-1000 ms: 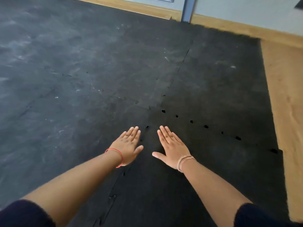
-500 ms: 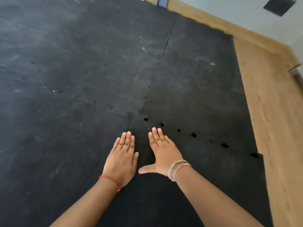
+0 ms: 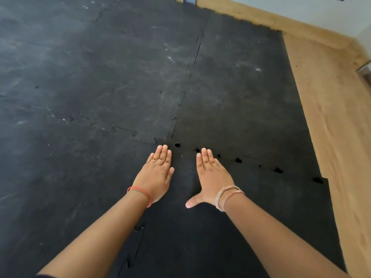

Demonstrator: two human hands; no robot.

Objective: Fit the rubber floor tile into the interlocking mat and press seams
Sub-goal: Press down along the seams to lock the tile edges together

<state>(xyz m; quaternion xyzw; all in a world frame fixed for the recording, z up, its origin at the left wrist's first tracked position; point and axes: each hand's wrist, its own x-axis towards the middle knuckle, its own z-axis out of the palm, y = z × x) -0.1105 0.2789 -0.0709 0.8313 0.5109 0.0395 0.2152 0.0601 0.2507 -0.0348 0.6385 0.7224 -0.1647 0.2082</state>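
Observation:
A dark black rubber tile (image 3: 251, 213) lies flat at the near right corner of the grey-black interlocking mat (image 3: 90, 77). Its far seam (image 3: 239, 160) shows several small dark gaps between the teeth. Its left seam (image 3: 138, 229) runs toward me under my left forearm. My left hand (image 3: 157, 175) lies palm down, fingers together, on that left seam near the corner where the tiles meet. My right hand (image 3: 212, 177) lies flat on the tile, thumb spread, fingertips touching the far seam. Neither hand holds anything.
Bare wooden floor (image 3: 331, 137) borders the mat on the right and along the back. A pale wall (image 3: 301, 11) rises behind it. A metal object (image 3: 365, 73) sits at the right edge. A seam (image 3: 197, 53) between the farther tiles runs away from me.
Both hands have shifted forward toward the corner joint and spread slightly apart; the right fingertips now reach the far seam. The camera view has tilted and moved closer.

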